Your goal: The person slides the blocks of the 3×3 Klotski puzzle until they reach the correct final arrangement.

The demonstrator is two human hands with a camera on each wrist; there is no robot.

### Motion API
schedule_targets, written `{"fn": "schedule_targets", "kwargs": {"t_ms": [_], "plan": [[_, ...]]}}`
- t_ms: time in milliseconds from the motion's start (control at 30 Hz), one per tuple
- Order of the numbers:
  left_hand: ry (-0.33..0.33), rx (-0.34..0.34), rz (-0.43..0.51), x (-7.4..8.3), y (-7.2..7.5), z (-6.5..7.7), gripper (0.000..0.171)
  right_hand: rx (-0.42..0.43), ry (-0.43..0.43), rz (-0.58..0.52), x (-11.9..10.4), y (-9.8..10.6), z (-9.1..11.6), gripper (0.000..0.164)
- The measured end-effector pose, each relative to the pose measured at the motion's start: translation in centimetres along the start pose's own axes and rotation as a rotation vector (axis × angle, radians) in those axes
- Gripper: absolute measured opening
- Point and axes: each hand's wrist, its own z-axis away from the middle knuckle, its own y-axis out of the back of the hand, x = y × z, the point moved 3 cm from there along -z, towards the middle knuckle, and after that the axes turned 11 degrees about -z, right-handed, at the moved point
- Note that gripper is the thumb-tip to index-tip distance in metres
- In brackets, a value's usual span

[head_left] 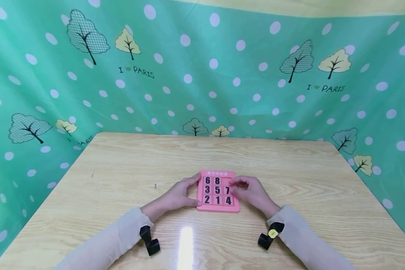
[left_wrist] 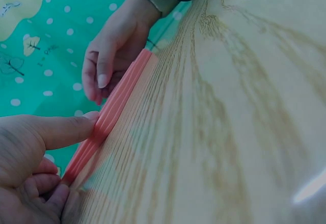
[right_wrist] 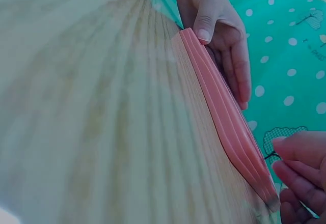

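A pink sliding number puzzle [head_left: 218, 209] lies flat on the table, its tiles reading 6, 8, then a gap at top right; 3, 5, 7; and 2, 1, 4. My left hand [head_left: 179, 193] holds the puzzle's left side, one finger at the upper corner and the thumb near the lower one. At the right side is my right hand [head_left: 252, 191], with bent fingertips over the gap and beside the 7 tile [head_left: 227, 191]. Both wrist views show the puzzle's pink side wall [right_wrist: 224, 117] edge-on, hiding the tile faces.
The wood-grain table [head_left: 121, 157] extends around the puzzle, with a bright light reflection in front of it. A green dotted cloth [head_left: 222, 97] printed with trees hangs behind and at the sides. Black wrist cameras [head_left: 152, 245] are strapped over the pale sleeves [head_left: 104, 240].
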Motion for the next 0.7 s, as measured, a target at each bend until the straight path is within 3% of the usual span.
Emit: {"fn": "schedule_targets", "kwargs": {"t_ms": [400, 700], "plan": [[-0.008, 0.004, 0.019, -0.2, -0.1, -0.1, 0.093, 0.045, 0.008, -0.002, -0.7, -1.8, -1.9, 0.024], [-0.015, 0.003, 0.018, -0.2, 0.1, 0.1, 0.093, 0.019, 0.01, -0.02, -0.9, -2.8, -2.8, 0.025]]}}
